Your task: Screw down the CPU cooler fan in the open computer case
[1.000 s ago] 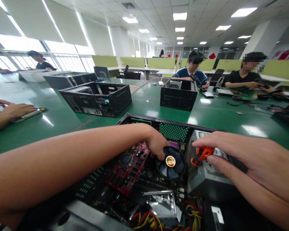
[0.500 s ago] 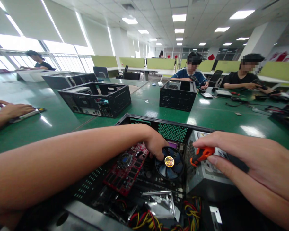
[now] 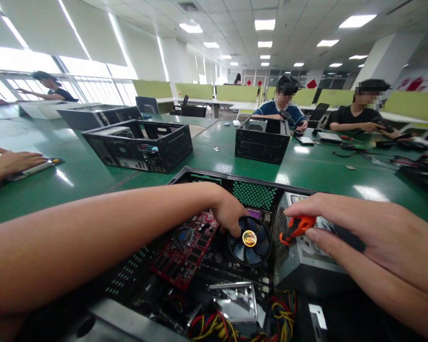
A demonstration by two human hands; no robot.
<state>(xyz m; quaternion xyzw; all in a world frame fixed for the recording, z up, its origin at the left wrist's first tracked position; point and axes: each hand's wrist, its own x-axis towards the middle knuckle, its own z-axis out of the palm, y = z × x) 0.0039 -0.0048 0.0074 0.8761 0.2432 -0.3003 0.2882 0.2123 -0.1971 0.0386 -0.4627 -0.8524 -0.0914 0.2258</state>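
An open computer case (image 3: pixel 292 186) lies in front of me with its inside facing up. My left hand (image 3: pixel 230 213) reaches into it, fingers curled over the left rim of a black cooling fan (image 3: pixel 251 251) with a gold centre label; some fingertips are hidden. Between thumb and forefinger, my right hand (image 3: pixel 364 228) pinches an orange and black screwdriver (image 3: pixel 299 227) above the power supply (image 3: pixel 296 266), its handle tilted down to the left; I cannot see a shaft. Left of the fan sits a red circuit board (image 3: pixel 189 251) with a round heatsink.
Red and yellow cables (image 3: pixel 217 327) and a metal bracket (image 3: pixel 235 304) fill the case's near part. Further off on the green table (image 3: pixel 207 164) stand a case (image 3: pixel 139 147) and another case (image 3: pixel 262 142). Another person's hand (image 3: pixel 17 164) rests at far left; two people sit opposite.
Both hands keep their holds on the fan and the screwdriver. My view has shifted slightly. A person at the far left now stretches an arm forward.
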